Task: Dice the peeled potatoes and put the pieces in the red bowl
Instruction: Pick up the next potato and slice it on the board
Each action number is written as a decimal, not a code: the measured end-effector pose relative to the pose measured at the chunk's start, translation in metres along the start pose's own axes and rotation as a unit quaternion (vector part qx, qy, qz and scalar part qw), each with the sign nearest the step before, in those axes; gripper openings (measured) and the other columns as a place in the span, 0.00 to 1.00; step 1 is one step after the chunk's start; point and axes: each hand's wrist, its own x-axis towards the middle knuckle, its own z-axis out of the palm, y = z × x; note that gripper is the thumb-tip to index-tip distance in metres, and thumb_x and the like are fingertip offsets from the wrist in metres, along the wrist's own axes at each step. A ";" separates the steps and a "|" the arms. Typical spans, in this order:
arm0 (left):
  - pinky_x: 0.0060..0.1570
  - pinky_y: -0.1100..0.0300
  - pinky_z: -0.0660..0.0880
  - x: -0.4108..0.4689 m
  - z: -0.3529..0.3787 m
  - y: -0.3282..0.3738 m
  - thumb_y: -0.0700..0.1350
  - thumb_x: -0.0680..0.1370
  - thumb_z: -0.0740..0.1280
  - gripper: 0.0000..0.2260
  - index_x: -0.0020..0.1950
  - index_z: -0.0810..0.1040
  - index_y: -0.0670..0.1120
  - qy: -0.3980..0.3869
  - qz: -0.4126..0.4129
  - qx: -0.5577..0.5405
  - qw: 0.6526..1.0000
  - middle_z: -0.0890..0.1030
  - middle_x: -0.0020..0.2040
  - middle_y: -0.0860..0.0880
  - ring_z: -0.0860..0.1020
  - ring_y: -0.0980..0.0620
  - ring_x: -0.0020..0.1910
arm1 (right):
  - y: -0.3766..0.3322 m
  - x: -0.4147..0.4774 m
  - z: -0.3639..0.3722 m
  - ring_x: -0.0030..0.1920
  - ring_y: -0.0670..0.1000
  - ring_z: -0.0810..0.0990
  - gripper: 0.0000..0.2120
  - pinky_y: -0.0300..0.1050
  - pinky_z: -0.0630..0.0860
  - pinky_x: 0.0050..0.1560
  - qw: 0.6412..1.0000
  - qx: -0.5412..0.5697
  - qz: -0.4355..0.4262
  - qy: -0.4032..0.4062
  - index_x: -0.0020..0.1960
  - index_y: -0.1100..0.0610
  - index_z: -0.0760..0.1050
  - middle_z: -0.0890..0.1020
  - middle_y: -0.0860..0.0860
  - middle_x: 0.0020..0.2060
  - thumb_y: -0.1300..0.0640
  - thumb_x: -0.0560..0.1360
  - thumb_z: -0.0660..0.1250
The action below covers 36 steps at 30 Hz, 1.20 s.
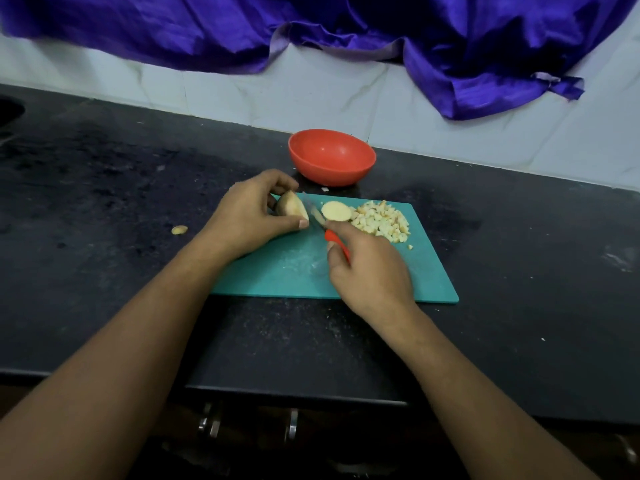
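The left hand (254, 216) is gripping the potato piece (292, 208) steady on the teal cutting board (277, 271); the right hand (367, 271) is clasping the red-handled knife (320, 221), blade seemingly between potato and freed slice (336, 211). Diced pieces (381, 221) are awaiting the empty red bowl (331, 156).

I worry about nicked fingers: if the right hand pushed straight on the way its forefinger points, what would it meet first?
Probably the potato half that the left hand grips: the right hand aims its knife that way, close beside the cut slice. Depth is unclear.
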 end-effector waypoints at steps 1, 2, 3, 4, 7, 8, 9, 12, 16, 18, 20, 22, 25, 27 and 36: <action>0.51 0.52 0.80 0.001 -0.002 -0.002 0.53 0.67 0.82 0.26 0.62 0.77 0.54 0.021 -0.007 -0.005 1.000 0.82 0.54 0.57 0.81 0.55 0.49 | 0.002 0.001 0.002 0.52 0.52 0.82 0.20 0.51 0.80 0.50 1.000 0.025 0.005 0.017 0.74 0.43 0.72 0.85 0.46 0.53 0.48 0.82 0.60; 0.51 0.52 0.80 0.002 -0.005 -0.004 0.54 0.67 0.83 0.27 0.62 0.76 0.54 0.039 -0.015 -0.004 0.999 0.82 0.55 0.57 0.80 0.56 0.50 | 0.003 0.002 0.003 0.54 0.51 0.82 0.20 0.52 0.80 0.53 0.998 0.049 0.009 0.033 0.74 0.43 0.72 0.85 0.45 0.56 0.48 0.82 0.60; 0.52 0.52 0.80 0.004 -0.007 -0.007 0.53 0.66 0.83 0.27 0.61 0.77 0.53 0.053 -0.024 0.002 0.998 0.81 0.55 0.56 0.80 0.56 0.51 | 0.004 0.004 0.005 0.56 0.50 0.82 0.20 0.52 0.80 0.55 0.997 0.066 0.010 0.043 0.74 0.43 0.72 0.85 0.44 0.58 0.48 0.82 0.61; 0.53 0.51 0.81 0.005 -0.009 -0.010 0.52 0.66 0.83 0.26 0.60 0.78 0.52 0.062 -0.032 0.009 0.997 0.82 0.55 0.56 0.80 0.56 0.51 | 0.004 0.005 0.005 0.57 0.49 0.82 0.20 0.52 0.80 0.56 0.996 0.072 0.009 0.048 0.74 0.43 0.73 0.84 0.44 0.59 0.48 0.82 0.61; 0.53 0.55 0.81 0.010 -0.009 -0.015 0.51 0.67 0.83 0.26 0.61 0.80 0.51 0.081 -0.052 0.009 0.995 0.82 0.54 0.55 0.81 0.57 0.51 | 0.005 0.005 0.009 0.52 0.48 0.82 0.20 0.51 0.80 0.53 0.997 0.061 -0.011 0.050 0.74 0.42 0.72 0.85 0.43 0.56 0.48 0.82 0.62; 0.53 0.56 0.81 0.012 -0.009 -0.016 0.51 0.67 0.83 0.26 0.62 0.79 0.50 0.082 -0.055 0.006 0.995 0.82 0.55 0.55 0.81 0.57 0.52 | 0.006 0.005 0.009 0.50 0.48 0.82 0.20 0.52 0.81 0.51 0.997 0.061 -0.017 0.053 0.74 0.41 0.71 0.85 0.43 0.54 0.48 0.82 0.62; 0.53 0.57 0.80 0.013 -0.008 -0.017 0.51 0.67 0.83 0.27 0.62 0.79 0.50 0.078 -0.057 0.005 0.995 0.82 0.55 0.55 0.81 0.57 0.52 | 0.007 0.004 0.010 0.50 0.47 0.82 0.20 0.52 0.81 0.51 0.996 0.064 -0.019 0.057 0.74 0.41 0.71 0.85 0.43 0.54 0.48 0.82 0.62; 0.54 0.51 0.80 0.014 -0.004 -0.019 0.53 0.67 0.82 0.26 0.62 0.78 0.52 0.058 -0.049 0.025 0.997 0.81 0.56 0.55 0.81 0.55 0.53 | 0.011 0.004 0.011 0.54 0.47 0.82 0.20 0.51 0.80 0.54 0.994 0.080 -0.023 0.066 0.74 0.42 0.72 0.85 0.43 0.57 0.48 0.82 0.62; 0.58 0.52 0.78 0.014 -0.002 -0.019 0.56 0.68 0.82 0.32 0.69 0.75 0.50 0.044 -0.029 0.056 0.997 0.80 0.62 0.52 0.79 0.53 0.58 | 0.018 0.008 0.017 0.45 0.45 0.82 0.20 0.49 0.80 0.46 0.991 0.102 -0.032 0.077 0.74 0.43 0.72 0.86 0.43 0.53 0.48 0.82 0.61; 0.59 0.54 0.77 0.012 -0.002 -0.019 0.56 0.68 0.82 0.35 0.72 0.74 0.50 0.044 -0.019 0.059 0.997 0.79 0.64 0.52 0.79 0.54 0.60 | 0.023 0.010 0.020 0.34 0.41 0.75 0.19 0.43 0.72 0.37 0.988 0.132 -0.021 0.082 0.73 0.42 0.73 0.84 0.40 0.42 0.48 0.82 0.62; 0.59 0.57 0.74 0.010 -0.001 -0.017 0.55 0.69 0.81 0.34 0.71 0.75 0.50 0.051 -0.008 0.062 0.997 0.79 0.65 0.52 0.78 0.56 0.61 | 0.028 0.011 0.023 0.28 0.42 0.71 0.18 0.38 0.66 0.34 0.978 0.187 0.002 0.091 0.71 0.43 0.75 0.76 0.35 0.31 0.50 0.82 0.63; 0.61 0.56 0.74 0.008 -0.001 -0.015 0.54 0.69 0.81 0.31 0.70 0.76 0.50 0.064 0.008 0.073 0.995 0.78 0.65 0.52 0.77 0.56 0.61 | 0.029 0.013 0.024 0.27 0.43 0.71 0.17 0.38 0.64 0.32 0.966 0.239 0.022 0.099 0.70 0.44 0.77 0.74 0.35 0.27 0.52 0.82 0.64; 0.61 0.51 0.76 0.006 0.002 -0.004 0.55 0.71 0.79 0.26 0.66 0.79 0.51 0.091 0.048 0.091 0.991 0.78 0.63 0.53 0.76 0.54 0.61 | 0.030 0.015 0.020 0.28 0.43 0.71 0.15 0.42 0.69 0.30 0.934 0.332 0.054 0.115 0.68 0.44 0.78 0.75 0.38 0.28 0.54 0.83 0.65; 0.59 0.51 0.76 0.006 0.007 0.008 0.56 0.72 0.77 0.22 0.63 0.80 0.52 0.099 0.083 0.109 0.986 0.79 0.61 0.53 0.76 0.52 0.61 | 0.031 0.019 0.017 0.28 0.48 0.71 0.15 0.44 0.70 0.29 0.907 0.390 0.085 0.133 0.67 0.46 0.79 0.75 0.46 0.28 0.56 0.83 0.65; 0.60 0.48 0.72 0.020 0.048 0.051 0.54 0.76 0.74 0.21 0.68 0.77 0.53 -0.048 0.124 0.260 0.956 0.81 0.63 0.51 0.75 0.47 0.63 | 0.037 0.023 0.009 0.25 0.44 0.70 0.15 0.40 0.67 0.28 0.831 0.511 0.144 0.164 0.68 0.50 0.78 0.75 0.49 0.26 0.58 0.83 0.65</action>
